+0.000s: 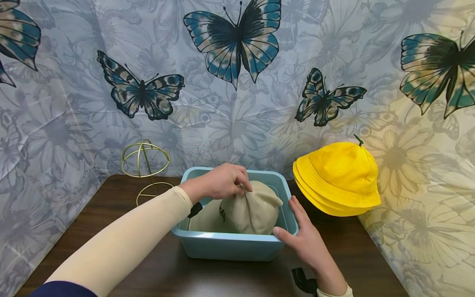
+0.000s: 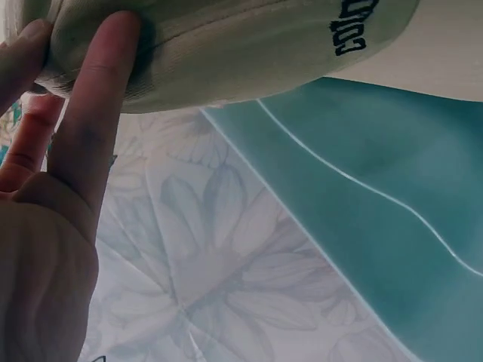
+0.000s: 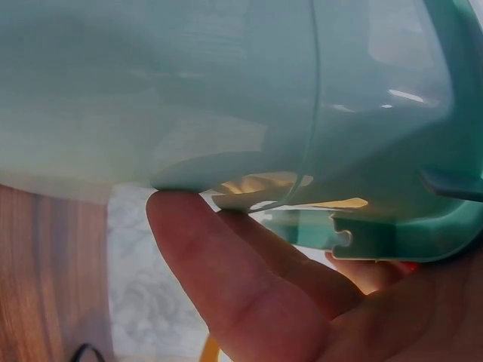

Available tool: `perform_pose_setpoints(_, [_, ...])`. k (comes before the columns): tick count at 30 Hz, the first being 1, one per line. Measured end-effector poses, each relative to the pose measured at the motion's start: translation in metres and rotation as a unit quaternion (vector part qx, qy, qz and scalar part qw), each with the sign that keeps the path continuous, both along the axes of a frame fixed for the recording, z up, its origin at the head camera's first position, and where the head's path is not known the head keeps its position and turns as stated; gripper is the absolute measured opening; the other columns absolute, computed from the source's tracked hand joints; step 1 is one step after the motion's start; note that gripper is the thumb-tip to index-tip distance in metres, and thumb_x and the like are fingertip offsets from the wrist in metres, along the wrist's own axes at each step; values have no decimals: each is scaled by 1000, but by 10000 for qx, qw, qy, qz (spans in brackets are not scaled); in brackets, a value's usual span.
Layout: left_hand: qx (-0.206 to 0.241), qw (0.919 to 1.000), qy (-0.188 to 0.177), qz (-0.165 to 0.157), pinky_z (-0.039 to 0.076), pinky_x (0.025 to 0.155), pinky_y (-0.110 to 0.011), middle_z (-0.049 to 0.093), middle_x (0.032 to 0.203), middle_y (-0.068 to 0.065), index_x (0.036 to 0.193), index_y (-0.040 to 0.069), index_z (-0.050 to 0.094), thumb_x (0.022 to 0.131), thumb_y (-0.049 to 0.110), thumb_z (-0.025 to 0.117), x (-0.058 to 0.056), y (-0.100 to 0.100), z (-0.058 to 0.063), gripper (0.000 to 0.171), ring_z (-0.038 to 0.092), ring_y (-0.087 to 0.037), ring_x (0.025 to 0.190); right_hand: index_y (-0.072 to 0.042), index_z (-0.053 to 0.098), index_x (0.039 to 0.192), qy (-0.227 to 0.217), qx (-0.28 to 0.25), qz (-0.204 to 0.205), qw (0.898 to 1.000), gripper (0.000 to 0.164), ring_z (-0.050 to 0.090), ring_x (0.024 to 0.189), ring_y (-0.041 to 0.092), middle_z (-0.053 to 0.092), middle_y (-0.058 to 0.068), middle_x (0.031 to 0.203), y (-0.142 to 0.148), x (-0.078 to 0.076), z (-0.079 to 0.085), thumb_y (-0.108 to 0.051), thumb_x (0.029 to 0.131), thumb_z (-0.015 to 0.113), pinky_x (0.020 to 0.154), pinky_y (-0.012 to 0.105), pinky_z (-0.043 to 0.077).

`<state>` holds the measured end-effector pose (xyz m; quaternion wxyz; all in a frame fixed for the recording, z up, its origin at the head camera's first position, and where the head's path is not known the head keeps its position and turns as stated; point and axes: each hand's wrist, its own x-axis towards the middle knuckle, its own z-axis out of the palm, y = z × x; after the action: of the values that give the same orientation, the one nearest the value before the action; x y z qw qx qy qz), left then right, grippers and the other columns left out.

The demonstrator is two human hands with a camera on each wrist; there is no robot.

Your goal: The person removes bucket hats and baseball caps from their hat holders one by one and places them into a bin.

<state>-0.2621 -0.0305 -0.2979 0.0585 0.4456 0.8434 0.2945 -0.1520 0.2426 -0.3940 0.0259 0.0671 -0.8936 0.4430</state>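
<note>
Inside a light blue plastic bin [image 1: 230,246] sits a beige cap [image 1: 256,210] with dark embroidered lettering. My left hand [image 1: 226,181] reaches over the bin's left side and pinches the cloth at the top of the cap's crown, drawing it into folds. The left wrist view shows the fingers against the cap [image 2: 219,53], near its seam, with part of the lettering visible. My right hand [image 1: 306,235] rests against the bin's right front corner, thumb at the front rim and fingers extended along the outer side. In the right wrist view, the thumb [image 3: 234,279] touches the bin wall.
Several yellow bucket hats [image 1: 337,177] are stacked at the right, the top one with a green stem. A gold wire stand [image 1: 146,159] stands behind the bin at the left. The dark wooden table [image 1: 156,255] meets a butterfly-print cloth [image 1: 237,123] at the back.
</note>
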Motion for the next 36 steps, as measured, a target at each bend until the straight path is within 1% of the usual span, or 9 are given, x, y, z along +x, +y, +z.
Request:
perform_pose_setpoints(2, [-98, 9998, 168, -75, 50, 73, -23, 62, 98, 9, 101, 15, 80, 87, -2, 74, -1, 1, -3, 23, 58, -11, 84, -14, 21, 160, 13, 0, 7, 10000, 92, 21, 144, 42, 8, 2, 166, 0, 0, 0, -46, 89, 70, 101, 72, 29])
perform_pose_setpoints(7, [-196, 9992, 328, -149, 49, 74, -24, 61, 97, 10, 102, 15, 80, 87, -3, 72, -2, 4, -10, 25, 58, -10, 83, -15, 20, 160, 76, 69, -13, 9999, 92, 23, 144, 42, 8, 1, 166, 0, 0, -1, -46, 89, 70, 101, 72, 30])
perform_pose_setpoints(11, [-355, 9982, 446, -186, 48, 76, -25, 62, 100, 7, 103, 15, 80, 87, -2, 72, -1, 6, -13, 25, 58, -14, 85, -16, 20, 160, 113, 104, -24, 9999, 93, 24, 143, 41, 9, 0, 166, 0, 0, -3, -48, 89, 70, 100, 71, 31])
perform_pose_setpoints(14, [-566, 9976, 374, -118, 48, 80, -28, 61, 110, 3, 107, 14, 79, 88, 3, 73, 1, 6, -13, 23, 60, -19, 92, -15, 21, 160, 140, 79, -3, 9999, 93, 25, 143, 41, 8, -1, 166, 1, 0, -4, -47, 89, 70, 100, 71, 31])
perform_pose_setpoints(19, [-838, 9963, 195, -11, 47, 90, -31, 58, 126, -1, 112, 14, 78, 90, 9, 74, 3, 3, -14, 23, 61, -23, 108, -14, 21, 160, 148, 21, 16, 9999, 91, 24, 143, 42, 9, 1, 166, 1, 0, -3, -43, 90, 70, 101, 71, 31])
perform_pose_setpoints(27, [-962, 9953, 140, 43, 47, 93, -31, 57, 131, -2, 115, 15, 76, 92, 12, 73, 4, 0, -14, 24, 60, -21, 114, -14, 21, 160, 91, -19, -3, 10000, 91, 22, 144, 41, 9, 1, 166, 1, 0, -3, -46, 90, 70, 102, 71, 28])
perform_pose_setpoints(31, [-1022, 9945, 184, 105, 47, 94, -32, 56, 132, -3, 116, 15, 76, 92, 14, 73, 6, -2, -13, 24, 58, -21, 116, -14, 21, 160, 80, -28, -12, 10000, 92, 22, 144, 40, 9, 0, 166, 1, 0, -4, -46, 89, 70, 102, 71, 28])
perform_pose_setpoints(33, [-1124, 9933, 199, 157, 46, 97, -34, 55, 135, -5, 118, 15, 75, 93, 15, 73, 7, -3, -13, 26, 56, -23, 120, -14, 21, 160, 90, -26, -20, 10000, 91, 23, 144, 40, 9, 0, 166, 1, 0, -3, -46, 90, 70, 102, 71, 28])
perform_pose_setpoints(36, [-1411, 9893, 249, 267, 42, 101, -37, 49, 142, -8, 124, 14, 72, 93, 18, 73, 12, -7, -11, 31, 51, -26, 127, -15, 21, 160, 73, -35, -34, 10000, 92, 23, 144, 41, 9, 0, 166, 0, 1, -3, -46, 89, 70, 102, 71, 28])
